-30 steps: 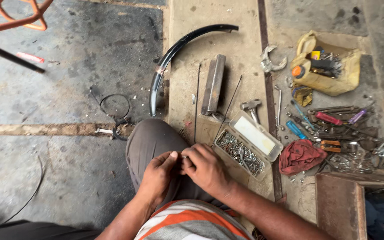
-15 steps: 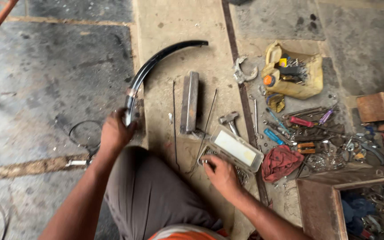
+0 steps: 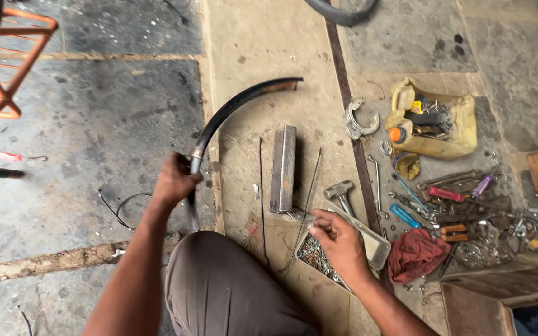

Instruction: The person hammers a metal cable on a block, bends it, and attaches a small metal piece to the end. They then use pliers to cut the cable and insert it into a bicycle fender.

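Observation:
My left hand (image 3: 174,182) grips the near end of a long curved black mudguard (image 3: 231,109) that arcs away over the concrete floor. My right hand (image 3: 339,244) hovers over a shallow metal tray (image 3: 368,239) full of small screws and nuts, fingers bent as if pinching something tiny; what they hold I cannot make out. My knee in brown trousers (image 3: 225,286) sits between the two arms. A rusty steel bar (image 3: 283,168) and thin spokes (image 3: 309,193) lie just beyond the tray.
A hammer (image 3: 340,191), screwdrivers (image 3: 443,194), a red rag (image 3: 415,255) and several loose tools lie at the right. A yellow cut-open can (image 3: 434,118) holds parts. An orange frame (image 3: 7,68) stands at far left, a wooden box (image 3: 487,305) at lower right.
My hands were together at my lap a second ago. The left reached out and took hold of the mudguard; the right moved to the screw tray. The view shifted forward.

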